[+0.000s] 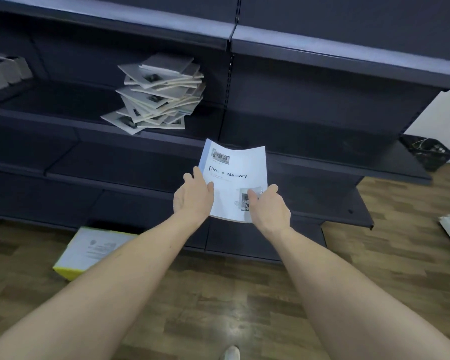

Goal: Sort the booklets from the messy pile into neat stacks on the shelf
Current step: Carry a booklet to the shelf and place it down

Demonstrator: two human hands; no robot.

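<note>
Shelving of dark metal fills the upper half of the frame, its boards running from left to right in several tiers. On the middle board, left of centre, stands the messy pile of grey booklets, twisted at different angles so that corners and pale page edges stick out on every side. At the far left edge of the frame, on the same level, a row of grey booklets leans together; it is blurred and cut off by the edge. In the centre of the frame both hands hold one booklet in front of the lower boards, its far edge curling upward. The left hand grips the booklet's left edge, thumb on the cover, and the right hand grips its lower right corner, thumb laid over a small grey photo. The pale cover reads "Time & Memory" in dark letters, partly washed out by glare, with another small photo at its upper left; the smaller lines beneath the title are too faint to read. On the wooden floor at lower left lies a flat package with a yellow edge and a printed white label, unreadable. A dark crate sits at right beside the shelving, its contents unclear.
</note>
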